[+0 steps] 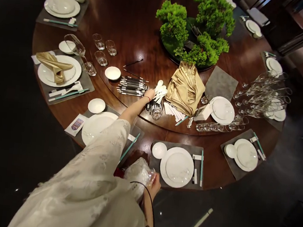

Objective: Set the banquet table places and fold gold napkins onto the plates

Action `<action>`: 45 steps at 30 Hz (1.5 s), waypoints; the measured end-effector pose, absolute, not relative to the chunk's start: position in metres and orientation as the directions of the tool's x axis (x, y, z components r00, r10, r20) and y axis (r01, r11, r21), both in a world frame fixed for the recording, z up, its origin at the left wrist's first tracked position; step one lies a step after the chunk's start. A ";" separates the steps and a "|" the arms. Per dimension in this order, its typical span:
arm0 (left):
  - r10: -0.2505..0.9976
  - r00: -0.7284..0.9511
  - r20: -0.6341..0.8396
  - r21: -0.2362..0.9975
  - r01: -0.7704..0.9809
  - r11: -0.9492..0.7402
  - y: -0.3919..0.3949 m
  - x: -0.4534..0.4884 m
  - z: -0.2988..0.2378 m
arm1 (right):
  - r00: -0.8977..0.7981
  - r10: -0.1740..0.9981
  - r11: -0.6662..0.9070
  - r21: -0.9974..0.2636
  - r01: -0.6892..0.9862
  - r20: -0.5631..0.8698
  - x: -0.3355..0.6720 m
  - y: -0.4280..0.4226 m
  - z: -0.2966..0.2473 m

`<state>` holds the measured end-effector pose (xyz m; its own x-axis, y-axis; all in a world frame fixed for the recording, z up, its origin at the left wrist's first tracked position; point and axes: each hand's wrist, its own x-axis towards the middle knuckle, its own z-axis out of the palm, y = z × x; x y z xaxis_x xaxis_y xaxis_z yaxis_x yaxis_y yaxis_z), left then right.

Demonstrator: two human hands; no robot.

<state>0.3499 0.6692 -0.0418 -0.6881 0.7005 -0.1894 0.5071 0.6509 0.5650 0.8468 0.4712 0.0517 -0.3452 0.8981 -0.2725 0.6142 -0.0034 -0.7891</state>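
My left hand [149, 93] reaches onto the table, its fingers curled down at the edge of a heap of white spoons [161, 92]. What it grips there is too small to make out. Rows of dark chopsticks with pale tips [132, 86] lie just left of it, and more dark sticks stick out below it. Close to my body, my right hand [155, 186] is closed on a clear plastic bag [140, 173] with whitish contents. A stack of folded gold napkins [186, 88] lies right of the spoons.
Place settings with plates [177, 167] ring the round wooden table [165, 135]. Stemmed glasses [264, 94] crowd the right side; small glasses [101, 58] stand at left. A green miniature-tree centrepiece [198, 31] sits behind. A pale stick [199, 222] lies on the floor.
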 end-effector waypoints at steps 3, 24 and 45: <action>0.606 -0.775 -0.178 0.776 0.268 0.570 0.623 0.378 -0.046 | -0.352 0.906 0.039 -0.779 0.626 -0.237 0.844 0.473 0.057; 0.459 -0.747 -0.481 0.544 0.156 0.824 0.354 0.608 -0.085 | -0.475 0.879 0.233 -0.840 0.490 -0.033 0.854 0.473 0.034; 0.663 -0.663 -0.348 0.660 0.329 0.675 0.347 0.609 -0.042 | -0.628 0.772 0.404 -0.835 0.373 0.092 0.848 0.456 0.047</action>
